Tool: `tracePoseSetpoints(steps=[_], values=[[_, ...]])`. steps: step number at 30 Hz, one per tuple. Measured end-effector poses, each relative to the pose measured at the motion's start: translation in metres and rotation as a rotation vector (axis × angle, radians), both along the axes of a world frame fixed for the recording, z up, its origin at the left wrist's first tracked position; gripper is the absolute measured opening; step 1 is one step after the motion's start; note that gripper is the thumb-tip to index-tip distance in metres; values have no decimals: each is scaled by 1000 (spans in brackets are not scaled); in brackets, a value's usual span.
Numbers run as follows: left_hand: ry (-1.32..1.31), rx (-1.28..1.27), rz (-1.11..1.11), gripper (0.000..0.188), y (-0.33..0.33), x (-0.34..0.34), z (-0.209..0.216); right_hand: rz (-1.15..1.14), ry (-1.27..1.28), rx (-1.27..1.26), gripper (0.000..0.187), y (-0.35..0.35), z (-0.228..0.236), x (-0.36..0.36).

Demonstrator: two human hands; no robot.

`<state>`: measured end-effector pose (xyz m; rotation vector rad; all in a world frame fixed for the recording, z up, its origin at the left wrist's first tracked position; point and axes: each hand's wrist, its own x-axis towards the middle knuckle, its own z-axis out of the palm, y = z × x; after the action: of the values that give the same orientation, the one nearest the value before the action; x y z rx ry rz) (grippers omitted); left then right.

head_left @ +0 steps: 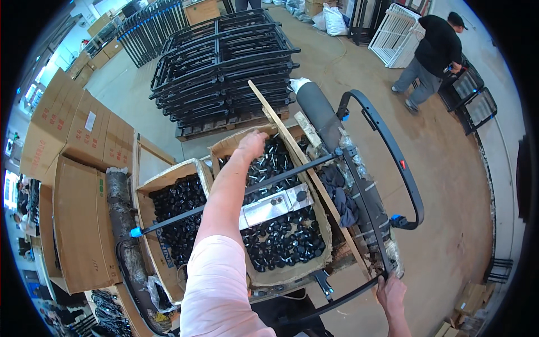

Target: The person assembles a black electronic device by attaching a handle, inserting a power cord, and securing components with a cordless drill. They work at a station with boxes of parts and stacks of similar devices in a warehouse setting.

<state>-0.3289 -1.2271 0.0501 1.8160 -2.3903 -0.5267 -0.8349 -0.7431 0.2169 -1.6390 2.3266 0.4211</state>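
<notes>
My left hand [252, 144] reaches over the far part of an open carton [327, 255] of black-headed knob bolts [283, 247]. Its fingers are curled downward among the bolts; what they hold, if anything, is hidden. My right hand [391, 292] is wrapped round a black tubular metal frame [414, 194] at its near right corner. The frame lies across the cartons, with a thin crossbar passing under my left forearm. A silver metal plate [272, 206] with a few dark round parts on it rests on the bolts inside the carton.
A second carton [143, 224] of black parts stands to the left. A wooden strip [320, 180] and a wrapped grey roll [320, 106] run along the right. Beyond are stacked black frames [219, 62] on a pallet. A person [435, 56] walks at the far right. Tall cartons [84, 219] stand left.
</notes>
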Motion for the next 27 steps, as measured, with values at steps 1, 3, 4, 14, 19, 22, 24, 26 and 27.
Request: tracePoseSetpoints(steps=[1,3,4,14,19,22,24,26,27], values=[[-3,4,9,40,-6,-7,-12,-15,6,19,36,-1,1,0],[-12,7,35,44,-10,-23,-27,-13,-1,44,38,-6,6,2],[-62,45,11,50,-13,-37,-31,-27,2,55,39,-5,7,3],[-96,-77,178,34,-6,-64,-31,-30,29,70,41,-1,0,0],[202,6,319,45,5,-41,-5,-53,-7,55,40,-2,4,0],[591,152,468,47,21,-21,31,-39,-10,118,39,-12,17,3],[1122,272,563,41,48,-5,55,40,-11,191,39,-35,44,8],[1491,371,605,34,85,-1,87,58,-104,-61,36,-75,70,48],[1593,415,614,31,108,-4,109,104,-283,-211,35,-97,85,80]])
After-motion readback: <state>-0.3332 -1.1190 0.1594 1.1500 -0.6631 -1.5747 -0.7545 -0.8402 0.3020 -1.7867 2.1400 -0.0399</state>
